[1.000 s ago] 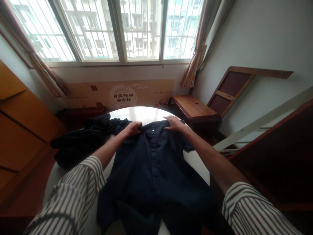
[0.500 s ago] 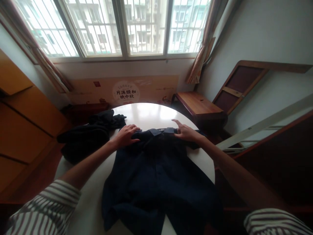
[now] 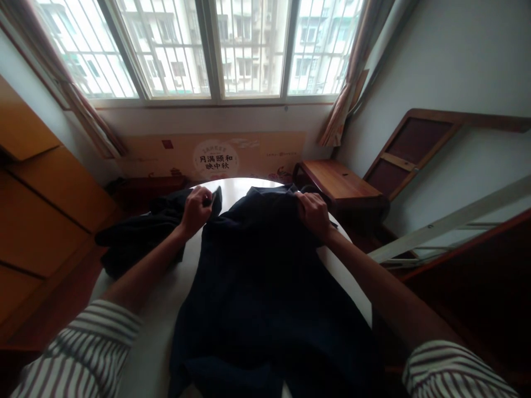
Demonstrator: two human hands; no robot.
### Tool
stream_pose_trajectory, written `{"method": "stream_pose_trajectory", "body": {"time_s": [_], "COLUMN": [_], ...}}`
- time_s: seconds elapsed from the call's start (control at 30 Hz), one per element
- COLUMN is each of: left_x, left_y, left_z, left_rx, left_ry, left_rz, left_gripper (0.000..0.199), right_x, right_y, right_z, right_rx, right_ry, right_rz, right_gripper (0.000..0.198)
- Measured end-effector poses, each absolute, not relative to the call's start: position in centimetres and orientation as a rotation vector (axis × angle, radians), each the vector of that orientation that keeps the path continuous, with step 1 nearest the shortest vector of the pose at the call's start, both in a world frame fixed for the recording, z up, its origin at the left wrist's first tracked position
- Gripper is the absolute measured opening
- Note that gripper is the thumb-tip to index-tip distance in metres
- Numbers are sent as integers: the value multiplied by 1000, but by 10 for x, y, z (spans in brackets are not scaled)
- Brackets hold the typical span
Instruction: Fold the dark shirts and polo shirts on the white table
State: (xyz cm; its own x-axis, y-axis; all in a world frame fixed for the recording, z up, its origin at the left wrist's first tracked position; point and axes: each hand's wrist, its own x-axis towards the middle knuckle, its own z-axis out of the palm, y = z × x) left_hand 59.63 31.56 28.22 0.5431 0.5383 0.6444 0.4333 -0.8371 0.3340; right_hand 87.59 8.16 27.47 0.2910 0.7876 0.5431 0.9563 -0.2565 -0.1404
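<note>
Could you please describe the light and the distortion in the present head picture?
Head view: daylight washes out the window; head view: glare whitens the far part of the table; head view: the dark shirt is near black, its folds hard to see; head view: window uprights splay toward the top.

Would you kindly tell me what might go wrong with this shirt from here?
The dark shirt reaches the right-hand edge of the white table, so its lower part might slip over. The left hand grips dark cloth close to the dark pile, so the two could snag. The right hand grips the shirt near its collar; uneven pulling might crease it.
</note>
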Motion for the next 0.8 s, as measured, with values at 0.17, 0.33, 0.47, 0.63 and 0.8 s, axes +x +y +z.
{"method": "stream_pose_trajectory", "body": {"time_s": [0.17, 0.33, 0.47, 0.63, 0.8], "left_x": [609, 622, 639, 661, 696], "left_y": [327, 298, 285, 299, 321], "left_z": [288, 252, 215, 199, 225], "left_rx": [2610, 2913, 2933, 2904, 2929], "left_ry": [1163, 529, 614, 875, 941], "left_rz": [1303, 665, 113, 12, 295], "left_gripper": [19, 38, 55, 81, 57], "right_x": [880, 868, 856, 851, 863], "right_y": [123, 109, 92, 93, 124], "right_z": [255, 231, 219, 208, 229], "right_rx": [-2350, -2375, -2467, -2568, -2513], "right_ry": [-1499, -1532, -1618, -1616, -1622], "right_rz": [-161, 60, 319, 298, -2], "right_gripper": [55, 58, 74, 78, 60]}}
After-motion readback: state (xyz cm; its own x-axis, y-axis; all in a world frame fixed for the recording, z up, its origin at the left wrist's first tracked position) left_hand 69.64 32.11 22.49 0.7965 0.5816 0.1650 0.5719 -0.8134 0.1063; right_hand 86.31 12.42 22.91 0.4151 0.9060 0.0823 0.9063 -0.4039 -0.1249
